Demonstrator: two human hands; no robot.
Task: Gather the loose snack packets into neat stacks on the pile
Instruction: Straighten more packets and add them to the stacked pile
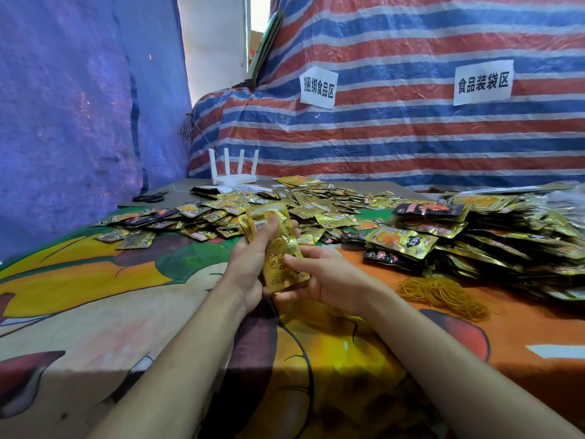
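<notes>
Forearms: both reach in from the near edge and meet over the cartoon-print cloth (95, 296).
Held packets (281, 248): 1 gold bundle, long axis near upright, top leaning away and left.
Left hand (250, 261): curled round the bundle's left edge, thumb on its upper face.
Right hand (323, 277): cups the lower end, thumb pressing the front.
Loose packets (240, 210): scattered just beyond both hands.
Pile (474, 236): off to the right, on the Right hand's side.
Rubber bands (443, 296): heap near the pile's front edge.
Next move: probably a carry rightward onto the pile.
</notes>
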